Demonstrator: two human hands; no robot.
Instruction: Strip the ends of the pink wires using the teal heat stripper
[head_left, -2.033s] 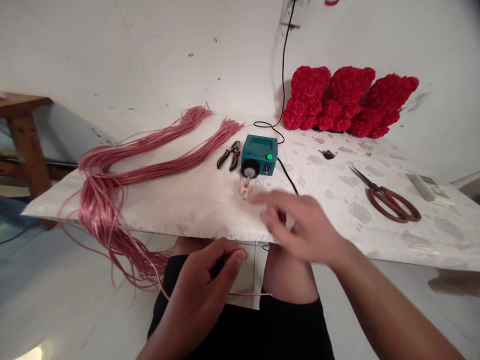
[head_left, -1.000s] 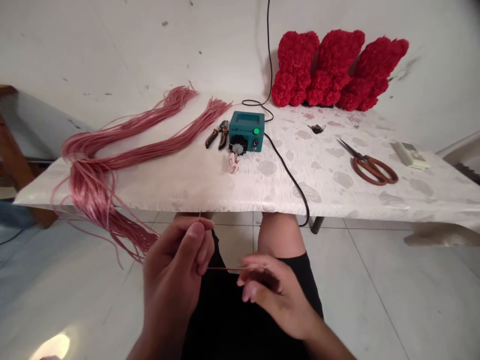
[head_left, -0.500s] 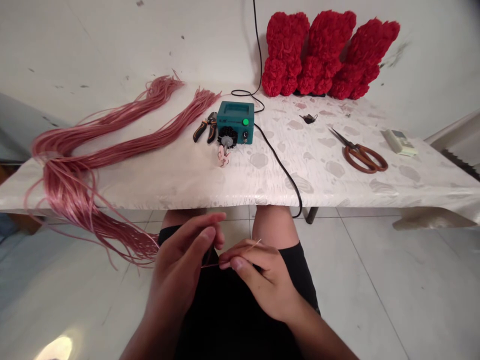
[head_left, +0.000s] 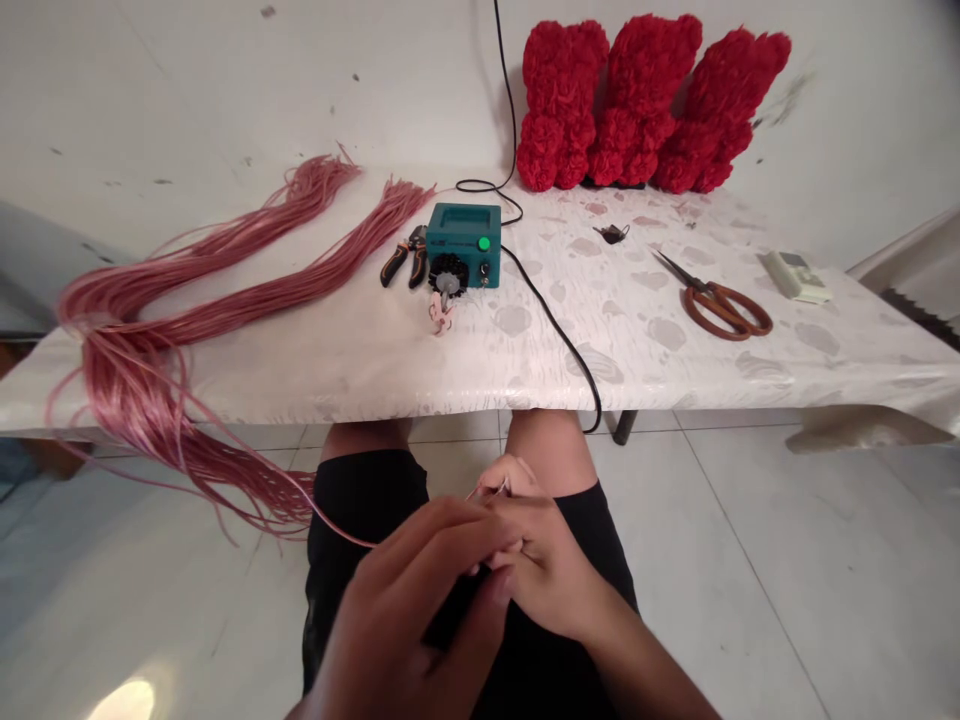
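A thin pink cord (head_left: 341, 532) runs from the bundle at the left toward my two hands above my lap. My right hand (head_left: 551, 555) is closed on the cord, a small loop of it showing by the curled fingers. Over it comes my left hand (head_left: 427, 585), its fingers bent and thumb drawn in against the right hand's fingertips, seemingly pinching the cord. The exact grip is hidden behind the left fingers. A long bundle of pink cords (head_left: 135, 370) lies on the table and droops over its front edge.
On the table (head_left: 337, 380) stand a teal motor box (head_left: 463, 225) with a pink piece at its front, pliers (head_left: 405, 258), scissors (head_left: 724, 300), a small pale device (head_left: 796, 277) and red rose bears (head_left: 562, 110). A black cable (head_left: 559, 325) hangs over the front edge.
My left hand has moved right, from beside the right hand to over its fingertips. My right fingers have curled further, and the cord's free end no longer sticks out visibly.
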